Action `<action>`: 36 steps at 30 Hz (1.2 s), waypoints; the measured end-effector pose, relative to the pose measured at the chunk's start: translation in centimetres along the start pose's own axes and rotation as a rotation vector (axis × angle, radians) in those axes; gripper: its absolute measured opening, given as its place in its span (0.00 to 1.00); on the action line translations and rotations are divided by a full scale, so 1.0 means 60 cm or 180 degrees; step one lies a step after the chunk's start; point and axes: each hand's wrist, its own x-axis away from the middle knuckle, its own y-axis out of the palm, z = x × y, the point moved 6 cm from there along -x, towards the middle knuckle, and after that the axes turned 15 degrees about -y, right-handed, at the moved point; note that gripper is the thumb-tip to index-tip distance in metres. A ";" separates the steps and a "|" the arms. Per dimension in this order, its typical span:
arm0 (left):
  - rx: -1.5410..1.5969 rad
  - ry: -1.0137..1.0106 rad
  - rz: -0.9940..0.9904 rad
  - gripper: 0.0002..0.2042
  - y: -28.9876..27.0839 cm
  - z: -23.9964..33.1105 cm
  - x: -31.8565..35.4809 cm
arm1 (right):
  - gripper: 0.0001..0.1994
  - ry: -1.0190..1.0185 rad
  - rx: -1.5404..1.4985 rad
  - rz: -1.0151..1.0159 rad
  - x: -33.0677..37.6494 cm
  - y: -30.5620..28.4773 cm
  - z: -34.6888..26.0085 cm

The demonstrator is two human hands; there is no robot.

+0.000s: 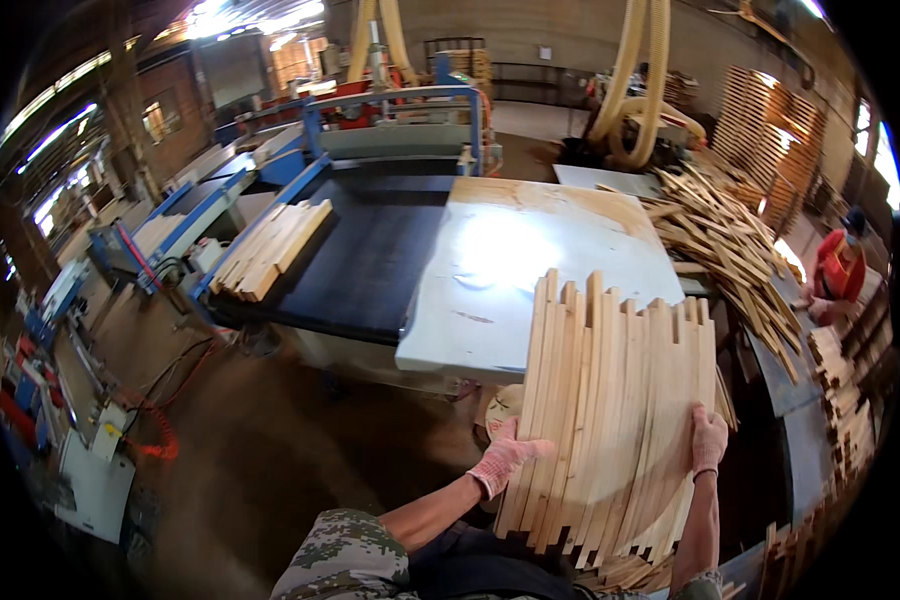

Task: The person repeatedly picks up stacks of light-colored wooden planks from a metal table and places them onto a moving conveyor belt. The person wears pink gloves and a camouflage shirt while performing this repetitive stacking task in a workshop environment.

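Note:
Between my two gloved hands is a wide bundle of pale wooden strips [610, 420], set side by side with uneven ends. My left hand [508, 457], in a pink knit glove, clasps the bundle's left edge with the thumb over the top face. On the opposite edge my right hand [708, 440], gloved alike, presses inward. The fingers beneath the bundle are hidden. The far ends of the strips overlap the near edge of a white-topped table [440, 320] in this view; whether they rest on it I cannot tell.
A black conveyor belt [370, 250] with a blue frame adjoins the table and carries a short row of wooden pieces [273, 248]. Loose strips [720, 240] lie heaped at the right. Beyond them stand tall wood stacks [770, 140] and a person in red [840, 270].

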 end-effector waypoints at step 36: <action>-0.3412 -0.0527 0.3493 0.56 -0.819 0.762 -0.209 | 0.30 -0.0931 -0.2154 -0.2768 -0.225 1.060 -0.784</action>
